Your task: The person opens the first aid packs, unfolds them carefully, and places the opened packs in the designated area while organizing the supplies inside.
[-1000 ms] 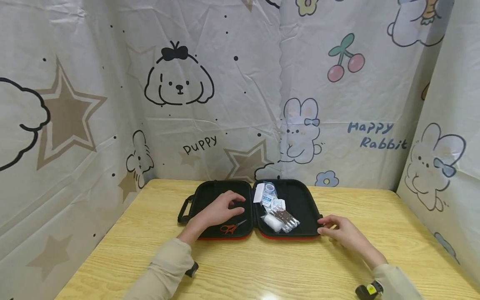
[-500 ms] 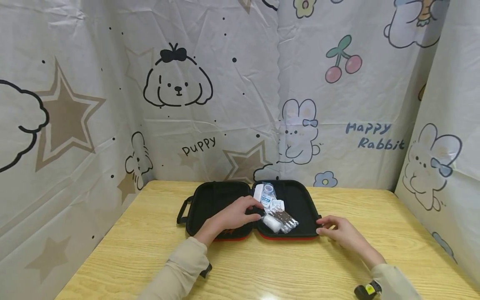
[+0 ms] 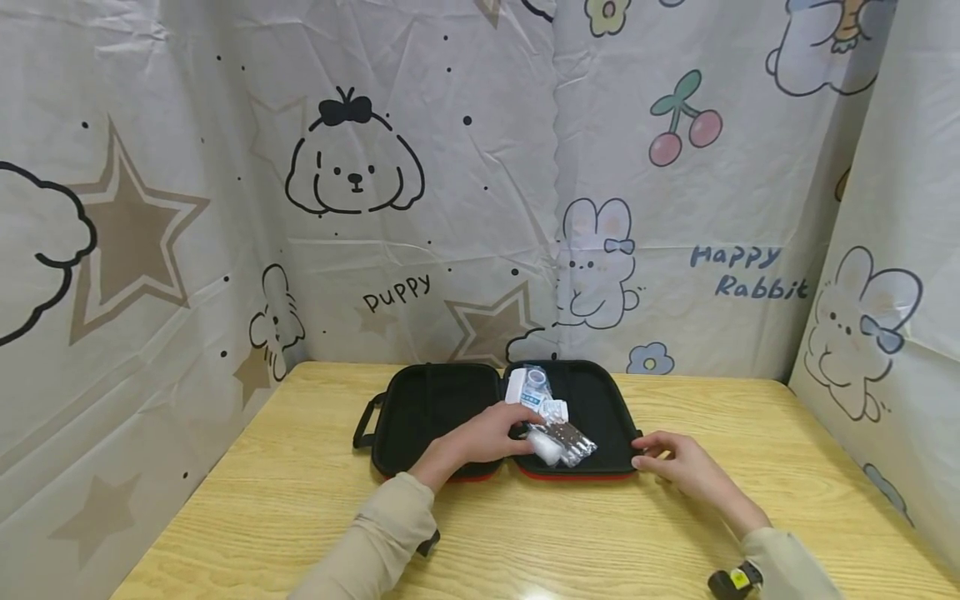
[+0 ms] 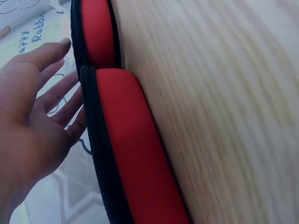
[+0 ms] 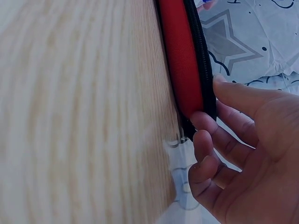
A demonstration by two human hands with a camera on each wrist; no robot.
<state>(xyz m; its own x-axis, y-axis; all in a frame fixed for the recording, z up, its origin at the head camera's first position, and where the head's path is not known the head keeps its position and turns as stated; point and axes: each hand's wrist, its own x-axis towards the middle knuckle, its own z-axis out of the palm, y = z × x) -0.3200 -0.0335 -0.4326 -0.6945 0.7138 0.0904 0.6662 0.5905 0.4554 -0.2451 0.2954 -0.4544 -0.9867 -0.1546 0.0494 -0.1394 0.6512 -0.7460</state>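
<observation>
Your left hand [image 3: 480, 437] has crossed from the scissors side of the open red case [image 3: 600, 400] on the worktop [image 3: 262, 500], fingers relaxed on the gauze roll [image 3: 546, 447], while your right hand [image 3: 686, 468], fingers loosely curled, steadies the case's edge.

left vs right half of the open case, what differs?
The left half of the black hard-shell case shows bare black lining; the right half holds white packets and a bandage roll. The left hand reaches across the left half; the right hand touches the right half's edge. Both have red outsides.
</observation>
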